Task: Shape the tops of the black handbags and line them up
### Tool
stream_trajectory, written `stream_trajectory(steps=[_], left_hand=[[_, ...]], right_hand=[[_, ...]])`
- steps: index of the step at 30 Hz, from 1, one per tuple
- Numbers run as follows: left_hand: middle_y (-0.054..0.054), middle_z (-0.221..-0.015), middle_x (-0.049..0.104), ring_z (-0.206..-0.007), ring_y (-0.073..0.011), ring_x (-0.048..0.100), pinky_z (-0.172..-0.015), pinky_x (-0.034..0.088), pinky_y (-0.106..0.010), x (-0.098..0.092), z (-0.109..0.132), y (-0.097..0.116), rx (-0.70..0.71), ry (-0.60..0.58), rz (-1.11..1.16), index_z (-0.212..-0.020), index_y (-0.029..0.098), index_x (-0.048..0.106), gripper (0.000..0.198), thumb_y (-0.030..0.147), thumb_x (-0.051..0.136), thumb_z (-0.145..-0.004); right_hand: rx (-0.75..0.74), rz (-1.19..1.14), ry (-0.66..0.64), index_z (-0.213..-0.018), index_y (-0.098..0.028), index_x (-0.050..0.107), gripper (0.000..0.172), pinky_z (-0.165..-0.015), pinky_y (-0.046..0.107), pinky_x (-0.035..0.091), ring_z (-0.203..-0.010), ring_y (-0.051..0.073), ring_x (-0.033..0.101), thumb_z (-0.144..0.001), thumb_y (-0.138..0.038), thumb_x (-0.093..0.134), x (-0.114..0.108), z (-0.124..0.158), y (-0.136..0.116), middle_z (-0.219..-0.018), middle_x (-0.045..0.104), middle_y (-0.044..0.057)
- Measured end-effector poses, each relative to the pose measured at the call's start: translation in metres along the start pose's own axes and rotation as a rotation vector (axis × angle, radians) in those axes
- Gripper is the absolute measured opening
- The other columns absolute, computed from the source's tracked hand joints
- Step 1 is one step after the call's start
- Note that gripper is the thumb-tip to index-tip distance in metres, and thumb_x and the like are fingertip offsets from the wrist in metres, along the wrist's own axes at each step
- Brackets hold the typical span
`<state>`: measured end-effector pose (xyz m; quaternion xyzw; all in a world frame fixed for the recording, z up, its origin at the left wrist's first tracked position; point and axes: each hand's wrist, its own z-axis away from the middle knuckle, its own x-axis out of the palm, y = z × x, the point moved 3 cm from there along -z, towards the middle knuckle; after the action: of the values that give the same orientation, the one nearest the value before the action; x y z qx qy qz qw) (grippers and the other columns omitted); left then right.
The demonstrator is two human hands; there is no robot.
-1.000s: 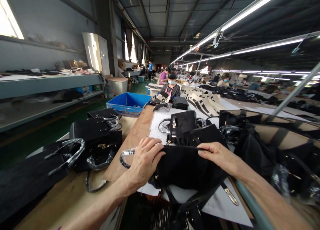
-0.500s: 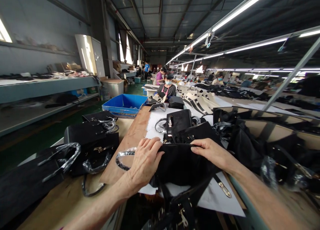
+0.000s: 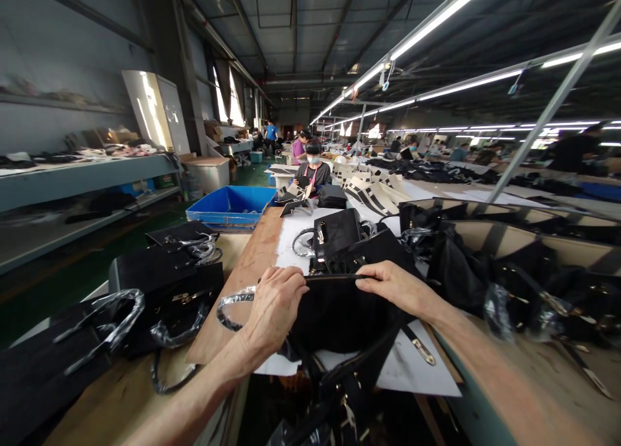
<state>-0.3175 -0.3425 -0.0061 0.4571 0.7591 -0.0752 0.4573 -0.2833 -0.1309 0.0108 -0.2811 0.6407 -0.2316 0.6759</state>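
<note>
A black handbag (image 3: pixel 347 316) stands open in front of me, its dark inside facing up. My left hand (image 3: pixel 276 303) pinches the far rim at its left part, thumb and fingers closed on the edge. Farther right along the same rim, my right hand (image 3: pixel 392 287) grips it between thumb and fingers. One plastic-wrapped handle (image 3: pixel 228 310) loops out left of my left hand. Below the right forearm, a strap with a metal clasp (image 3: pixel 423 347) hangs over white paper (image 3: pixel 412 375). The bag's near side shows a strap and metal fittings, partly in shadow.
Several black bags with wrapped handles (image 3: pixel 165 271) lie at the left. Another black bag (image 3: pixel 337 232) lies just beyond my hands. A row of bags with beige linings (image 3: pixel 509 239) fills the right. Behind stand a blue bin (image 3: pixel 233 203) and a seated co-worker (image 3: pixel 314 171).
The view has turned slightly to the right, so the scene sits farther left. Both hands keep hold of the bag's rim, which opens a little wider toward me.
</note>
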Motion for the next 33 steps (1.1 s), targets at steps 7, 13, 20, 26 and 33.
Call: stream_trajectory(steps=[7, 13, 20, 26, 33], left_hand=[[0.000, -0.090, 0.060, -0.085, -0.0163, 0.053, -0.077, 0.040, -0.030, -0.005, 0.003, -0.016, -0.028, -0.005, 0.099, -0.085, 0.020, 0.054, 0.013, 0.021, 0.058, -0.073], [0.000, -0.097, 0.061, -0.094, -0.0183, 0.054, -0.081, 0.041, -0.031, -0.009, 0.009, -0.044, -0.195, -0.015, 0.151, -0.106, 0.023, 0.047, 0.038, 0.021, 0.059, -0.070], [0.001, -0.091, 0.063, -0.086, -0.0164, 0.057, -0.077, 0.043, -0.028, -0.008, 0.008, -0.044, -0.155, -0.092, 0.167, -0.097, 0.024, 0.056, 0.025, 0.021, 0.057, -0.072], [0.000, -0.093, 0.063, -0.089, -0.0172, 0.057, -0.077, 0.043, -0.028, -0.010, 0.012, -0.045, -0.140, -0.071, 0.158, -0.099, 0.023, 0.056, 0.029, 0.020, 0.058, -0.070], [-0.001, -0.093, 0.063, -0.090, -0.0177, 0.056, -0.078, 0.042, -0.029, -0.009, 0.014, -0.048, -0.142, -0.066, 0.173, -0.097, 0.022, 0.056, 0.027, 0.018, 0.058, -0.071]], right_hand=[[-0.022, 0.213, 0.069, -0.069, -0.019, 0.063, 0.025, -0.057, 0.023, 0.032, -0.059, 0.012, 0.048, -0.077, -0.038, 0.048, -0.002, 0.001, -0.001, -0.059, 0.054, -0.004], [-0.255, 0.748, 0.390, -0.092, -0.021, 0.057, 0.020, -0.071, 0.030, 0.036, -0.083, 0.019, 0.052, -0.073, -0.021, 0.061, 0.001, 0.011, -0.030, -0.085, 0.061, 0.002], [-0.479, 0.805, 0.339, -0.089, -0.021, 0.057, 0.016, -0.075, 0.032, 0.039, -0.085, 0.018, 0.049, -0.073, -0.016, 0.061, 0.016, 0.011, -0.048, -0.093, 0.057, 0.002], [-0.495, 0.676, 0.306, -0.096, -0.024, 0.058, 0.023, -0.080, 0.034, 0.042, -0.092, 0.018, 0.049, -0.075, -0.015, 0.058, 0.025, 0.003, -0.062, -0.100, 0.055, 0.002], [-0.501, 0.648, 0.287, -0.077, -0.023, 0.062, 0.009, -0.082, 0.036, 0.039, -0.096, 0.019, 0.048, -0.076, -0.015, 0.057, 0.045, -0.007, -0.066, -0.108, 0.055, 0.000]])
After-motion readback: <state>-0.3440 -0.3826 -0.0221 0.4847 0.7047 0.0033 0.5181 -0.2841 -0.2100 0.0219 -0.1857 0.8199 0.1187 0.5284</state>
